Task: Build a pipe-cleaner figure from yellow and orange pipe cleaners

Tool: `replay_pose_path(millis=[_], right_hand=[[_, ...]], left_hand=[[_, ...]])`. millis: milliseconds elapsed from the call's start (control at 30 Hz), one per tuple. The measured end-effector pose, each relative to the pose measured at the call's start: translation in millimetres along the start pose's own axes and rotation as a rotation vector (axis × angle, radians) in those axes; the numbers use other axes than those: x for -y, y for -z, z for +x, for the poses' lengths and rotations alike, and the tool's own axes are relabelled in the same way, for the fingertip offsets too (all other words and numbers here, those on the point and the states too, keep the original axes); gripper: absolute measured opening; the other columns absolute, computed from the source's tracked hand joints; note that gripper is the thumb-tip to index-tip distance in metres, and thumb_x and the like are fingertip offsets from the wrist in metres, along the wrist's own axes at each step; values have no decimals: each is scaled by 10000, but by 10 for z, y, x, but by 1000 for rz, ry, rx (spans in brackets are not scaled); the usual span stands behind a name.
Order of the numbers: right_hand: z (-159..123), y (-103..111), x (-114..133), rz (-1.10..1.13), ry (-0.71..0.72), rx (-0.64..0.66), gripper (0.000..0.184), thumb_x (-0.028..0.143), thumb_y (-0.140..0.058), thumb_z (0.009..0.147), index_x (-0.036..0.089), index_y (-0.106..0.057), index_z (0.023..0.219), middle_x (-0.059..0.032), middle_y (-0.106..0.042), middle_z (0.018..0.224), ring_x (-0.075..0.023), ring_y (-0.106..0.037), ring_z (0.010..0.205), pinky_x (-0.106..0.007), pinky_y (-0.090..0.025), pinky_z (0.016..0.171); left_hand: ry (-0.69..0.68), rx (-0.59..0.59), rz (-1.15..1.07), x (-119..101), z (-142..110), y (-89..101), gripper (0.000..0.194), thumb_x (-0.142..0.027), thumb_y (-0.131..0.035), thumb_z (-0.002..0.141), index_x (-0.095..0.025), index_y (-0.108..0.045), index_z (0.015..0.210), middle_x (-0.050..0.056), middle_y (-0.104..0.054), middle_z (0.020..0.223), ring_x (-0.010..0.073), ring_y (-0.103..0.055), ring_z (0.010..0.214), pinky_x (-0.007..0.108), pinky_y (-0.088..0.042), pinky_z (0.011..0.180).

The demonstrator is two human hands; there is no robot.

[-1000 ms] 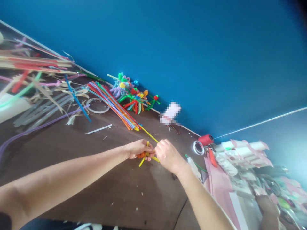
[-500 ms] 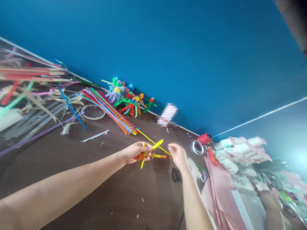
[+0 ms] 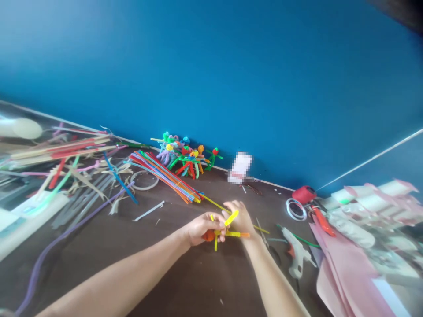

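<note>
My left hand point(image 3: 200, 229) is closed on a small orange and yellow pipe-cleaner figure point(image 3: 222, 229) held just above the dark brown table point(image 3: 132, 255). Yellow stubs stick out of it upward, downward and to the right. My right hand point(image 3: 239, 216) sits right behind the figure, fingers curled at its yellow arm. A long yellow pipe cleaner point(image 3: 214, 204) runs from behind the hands toward a bundle of coloured pipe cleaners point(image 3: 165, 174).
Finished pipe-cleaner figures point(image 3: 185, 154) stand against the blue wall. A tape ring point(image 3: 144, 179), paper strips and sticks point(image 3: 66, 167) lie left. A glue gun point(image 3: 297, 253), scissors, a red spool point(image 3: 304, 194), white rings point(image 3: 296, 208) and pink paper point(image 3: 346, 273) lie right.
The view has levelled out and shifted. My right hand, which had drawn away to the right, has come back against the figure; the left hand keeps its hold.
</note>
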State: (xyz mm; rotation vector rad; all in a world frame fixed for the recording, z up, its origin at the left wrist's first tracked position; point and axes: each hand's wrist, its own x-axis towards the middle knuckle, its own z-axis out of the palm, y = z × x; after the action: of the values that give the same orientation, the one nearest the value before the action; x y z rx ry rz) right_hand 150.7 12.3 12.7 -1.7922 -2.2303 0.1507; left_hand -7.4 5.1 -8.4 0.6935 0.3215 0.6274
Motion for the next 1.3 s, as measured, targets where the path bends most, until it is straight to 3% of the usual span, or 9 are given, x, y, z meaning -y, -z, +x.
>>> replay_pose_path(millis=[133,233,467,633,933,1133,1300], right_hand=[[130,-74,148,45,14,4,191,184,-498,773,185,-634,907,-57,-602,887,-169,-534,850,-264,-383,798],[141,-64,159,91,-13,-6,177,163,-467,779,187,-642,776,-44,-614,839,-156,-553,797,-240,-409,726],[-177,189,-71,314,-176,-109,210,225,-392,818,176,-596,825,-19,-641,692,-147,-591,615,-239,-449,592],[-390,165,-235,592,-203,-203,195,259,-474,778,173,-633,849,-49,-682,834,-181,-628,774,-271,-468,714],[-485,215,-178,770,-101,-128,242,203,-446,790,189,-666,890,-27,-685,821,-184,-624,801,-286,-464,747],[-488,196,-314,741,-170,-138,202,217,-468,778,170,-662,810,-30,-684,793,-194,-622,773,-291,-455,736],[-483,219,-325,767,-145,-86,202,199,-471,771,168,-665,816,-31,-684,810,-196,-617,791,-289,-448,751]], left_hand=[[-9,-4,8,-3,-1,14,181,-245,-687,618,-94,-612,684,34,-584,573,140,-581,495,253,-428,517],[-40,-76,2,-11,10,15,196,-240,-691,616,-105,-609,732,28,-588,581,138,-581,508,243,-424,508],[-54,-249,15,-32,31,-23,235,-281,-704,610,-126,-572,727,6,-583,600,115,-573,521,217,-414,502],[-63,-289,58,-30,24,-48,237,-285,-707,614,-142,-543,708,-16,-565,588,101,-563,522,206,-411,500],[-132,-345,63,-5,44,-3,259,-243,-683,658,-165,-521,845,-26,-549,617,91,-563,541,178,-408,495],[-128,-380,40,-7,59,16,254,-227,-672,673,-158,-532,873,-24,-544,615,86,-561,539,174,-421,497],[-129,-391,38,-8,59,3,199,-220,-667,678,-132,-563,823,-17,-546,607,83,-555,530,172,-422,494]])
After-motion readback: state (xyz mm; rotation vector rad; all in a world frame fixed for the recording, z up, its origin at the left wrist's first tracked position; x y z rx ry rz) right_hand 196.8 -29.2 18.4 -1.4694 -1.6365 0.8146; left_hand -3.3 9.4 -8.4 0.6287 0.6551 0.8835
